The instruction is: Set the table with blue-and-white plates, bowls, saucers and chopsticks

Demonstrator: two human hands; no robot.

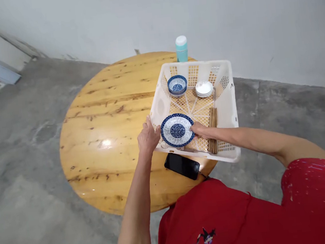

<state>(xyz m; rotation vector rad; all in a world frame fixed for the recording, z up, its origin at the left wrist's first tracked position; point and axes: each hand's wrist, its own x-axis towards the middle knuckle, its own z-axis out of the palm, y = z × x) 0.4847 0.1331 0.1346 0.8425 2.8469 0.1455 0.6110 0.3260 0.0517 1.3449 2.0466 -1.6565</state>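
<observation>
A blue-and-white plate (177,130) lies in the front left part of a white plastic basket (226,108). My right hand (200,130) reaches in over the basket's right side and is closed on the plate's right edge. On the left, my left hand (149,135) is closed around the basket's rim, its thumb on the inner side near the plate. Behind the plate stands a stack of blue-patterned bowls (177,85). Small white dishes (204,88) are stacked at the back right. A bundle of wooden chopsticks (213,132) lies beside my right hand, partly covered by the forearm.
The basket rests on the right part of a round wooden table (105,123), overhanging its right edge. A black phone (182,165) lies just in front of the basket. Behind it stands a turquoise bottle with a white lid (181,49), close to the wall (107,23).
</observation>
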